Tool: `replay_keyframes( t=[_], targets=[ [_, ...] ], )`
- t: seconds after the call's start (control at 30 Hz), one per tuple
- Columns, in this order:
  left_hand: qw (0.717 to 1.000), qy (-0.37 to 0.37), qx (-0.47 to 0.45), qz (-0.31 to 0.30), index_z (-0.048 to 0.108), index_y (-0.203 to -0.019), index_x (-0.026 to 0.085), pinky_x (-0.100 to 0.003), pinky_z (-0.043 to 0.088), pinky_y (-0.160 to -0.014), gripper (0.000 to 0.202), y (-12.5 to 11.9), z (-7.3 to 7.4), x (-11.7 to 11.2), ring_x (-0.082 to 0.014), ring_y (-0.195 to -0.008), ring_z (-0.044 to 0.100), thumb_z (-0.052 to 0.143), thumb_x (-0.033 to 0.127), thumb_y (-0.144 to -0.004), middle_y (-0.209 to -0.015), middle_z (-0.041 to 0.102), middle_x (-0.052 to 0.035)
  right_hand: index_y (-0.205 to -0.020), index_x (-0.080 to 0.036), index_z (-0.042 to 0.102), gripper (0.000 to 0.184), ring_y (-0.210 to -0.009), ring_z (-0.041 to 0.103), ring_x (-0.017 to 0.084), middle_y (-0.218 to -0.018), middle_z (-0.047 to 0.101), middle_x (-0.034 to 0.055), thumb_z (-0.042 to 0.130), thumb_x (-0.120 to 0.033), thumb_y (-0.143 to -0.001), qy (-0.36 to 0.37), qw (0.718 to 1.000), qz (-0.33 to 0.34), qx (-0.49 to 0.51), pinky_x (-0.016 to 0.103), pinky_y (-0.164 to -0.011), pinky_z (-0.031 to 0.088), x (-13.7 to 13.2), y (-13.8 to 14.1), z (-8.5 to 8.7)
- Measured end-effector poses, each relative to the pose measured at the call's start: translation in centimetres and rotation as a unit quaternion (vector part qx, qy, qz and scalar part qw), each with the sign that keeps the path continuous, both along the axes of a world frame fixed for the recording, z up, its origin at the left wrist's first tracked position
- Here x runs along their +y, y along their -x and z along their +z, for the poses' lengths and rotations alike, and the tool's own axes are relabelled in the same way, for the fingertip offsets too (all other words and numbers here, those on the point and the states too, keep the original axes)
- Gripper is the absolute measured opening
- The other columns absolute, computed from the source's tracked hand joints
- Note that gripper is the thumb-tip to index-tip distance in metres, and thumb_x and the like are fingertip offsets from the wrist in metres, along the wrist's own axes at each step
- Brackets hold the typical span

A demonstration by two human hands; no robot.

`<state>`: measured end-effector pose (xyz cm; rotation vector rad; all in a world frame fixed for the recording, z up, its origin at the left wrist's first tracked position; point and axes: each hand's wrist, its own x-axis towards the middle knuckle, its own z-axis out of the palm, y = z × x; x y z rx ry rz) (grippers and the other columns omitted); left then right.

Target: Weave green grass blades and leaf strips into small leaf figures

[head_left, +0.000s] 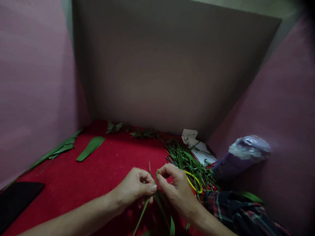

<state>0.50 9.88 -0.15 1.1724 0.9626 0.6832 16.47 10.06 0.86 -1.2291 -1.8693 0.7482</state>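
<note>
Several narrow green leaf strips [161,206] hang down from between my two hands, and a thin tip pokes up above the fingers. My left hand [139,186] is closed, its thumb and forefinger pinching the strips where they meet. Close beside it, my right hand [176,183] pinches the upper end of a strip between thumb and forefinger. How the strips cross or fold is hidden by the fingers. Just past my right hand lie yellow-handled scissors [195,182], partly covered by the hand and by cut leaves.
A heap of cut green leaves [192,160] lies right on the red cloth [118,164], near white papers [200,150]. A purple bin [228,164] with plastic stands by the wall. Plaid cloth [236,209] is lower right, a broad leaf piece [91,148] left, a black flat object [19,203] lower left.
</note>
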Motion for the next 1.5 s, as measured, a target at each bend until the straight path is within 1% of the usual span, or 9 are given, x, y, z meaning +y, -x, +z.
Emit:
replay_keyframes(
  t=[0.1, 0.2, 0.53, 0.6, 0.7, 0.9, 1.1, 1.27, 1.5],
  targets=[
    [1.0, 0.004, -0.01, 0.001, 0.049, -0.06, 0.014, -0.017, 0.032, -0.034, 0.03, 0.1, 0.0, 0.0, -0.0045, -0.032, 0.04, 0.064, 0.039, -0.065, -0.049, 0.059, -0.0003, -0.065, -0.015, 0.053, 0.012, -0.059, 0.045, 0.011, -0.062, 0.051, -0.0011, 0.048, -0.02, -0.076, 0.076, 0.994, 0.045, 0.059, 0.022, -0.057, 0.037, 0.5, -0.1, 0.1],
    [1.0, 0.009, -0.021, 0.002, 0.049, -0.061, 0.014, -0.017, 0.032, -0.034, 0.029, 0.1, 0.2, 0.0, -0.0046, -0.033, 0.041, 0.063, 0.038, -0.066, -0.049, 0.06, -0.0005, -0.07, -0.015, 0.054, 0.011, -0.062, 0.046, 0.011, -0.065, 0.053, -0.001, 0.049, -0.022, -0.077, 0.096, 0.989, 0.062, 0.096, 0.022, -0.058, 0.038, 0.8, -0.1, 0.3],
    [1.0, 0.02, -0.018, -0.006, 0.049, -0.059, 0.014, -0.017, 0.031, -0.034, 0.028, -0.1, 0.4, -0.2, -0.0046, -0.032, 0.04, 0.065, 0.037, -0.064, -0.047, 0.059, 0.0, -0.067, -0.017, 0.055, 0.012, -0.066, 0.048, 0.012, -0.067, 0.055, -0.0004, 0.048, -0.012, -0.076, -0.035, 0.999, 0.036, 0.018, 0.025, -0.064, 0.036, 0.4, -0.3, 0.3],
    [1.0, 0.019, -0.016, -0.007, 0.049, -0.06, 0.014, -0.017, 0.03, -0.034, 0.028, -0.1, 0.3, -0.2, -0.0047, -0.032, 0.04, 0.065, 0.037, -0.064, -0.048, 0.059, -0.0002, -0.068, -0.017, 0.056, 0.012, -0.067, 0.049, 0.012, -0.068, 0.055, -0.0005, 0.049, -0.011, -0.075, -0.04, 0.998, 0.035, 0.016, 0.025, -0.065, 0.036, 0.4, -0.4, 0.3],
    [1.0, 0.01, -0.016, 0.005, 0.048, -0.061, 0.014, -0.018, 0.03, -0.035, 0.028, -0.1, 0.3, -0.2, -0.0048, -0.033, 0.039, 0.064, 0.038, -0.065, -0.047, 0.058, 0.0003, -0.07, -0.016, 0.058, 0.012, -0.068, 0.05, 0.012, -0.069, 0.057, -0.0001, 0.048, -0.015, -0.077, 0.005, 0.998, 0.046, 0.045, 0.024, -0.064, 0.037, 0.6, -0.4, 0.3],
    [0.994, -0.057, 0.016, 0.089, 0.049, -0.059, 0.013, -0.018, 0.028, -0.037, 0.024, -0.4, 0.9, -0.2, -0.0042, -0.036, 0.038, 0.062, 0.032, -0.065, -0.045, 0.05, 0.0041, -0.075, -0.015, 0.058, 0.013, -0.067, 0.051, 0.012, -0.07, 0.058, 0.0008, 0.05, -0.024, -0.078, 0.128, 0.973, 0.088, 0.169, 0.023, -0.063, 0.039, 1.0, 0.1, 0.0],
    [0.995, -0.053, 0.044, 0.076, 0.049, -0.057, 0.014, -0.018, 0.029, -0.036, 0.022, -0.6, 1.2, -0.4, -0.0041, -0.034, 0.037, 0.06, 0.031, -0.066, -0.045, 0.05, 0.004, -0.066, -0.014, 0.055, 0.015, -0.058, 0.043, 0.01, -0.061, 0.05, -0.0011, 0.057, -0.028, -0.071, 0.197, 0.95, 0.109, 0.216, 0.021, -0.057, 0.036, 0.9, 0.2, 0.3],
    [0.998, -0.032, 0.031, 0.052, 0.049, -0.059, 0.014, -0.018, 0.028, -0.034, 0.022, -0.6, 1.3, -0.5, -0.0044, -0.031, 0.037, 0.06, 0.032, -0.065, -0.044, 0.052, 0.0033, -0.065, -0.014, 0.053, 0.016, -0.056, 0.04, 0.009, -0.06, 0.047, -0.0017, 0.056, -0.029, -0.072, 0.189, 0.953, 0.11, 0.209, 0.021, -0.055, 0.035, 0.8, 0.2, 0.3],
    [0.997, -0.025, 0.035, 0.056, 0.048, -0.059, 0.015, -0.017, 0.028, -0.034, 0.022, -0.6, 1.1, -0.4, -0.0044, -0.031, 0.038, 0.06, 0.032, -0.065, -0.044, 0.053, 0.0027, -0.07, -0.015, 0.052, 0.012, -0.059, 0.04, 0.01, -0.064, 0.046, -0.0017, 0.05, -0.025, -0.077, 0.134, 0.97, 0.099, 0.175, 0.021, -0.058, 0.036, 0.7, -0.1, -0.6]
  ],
)
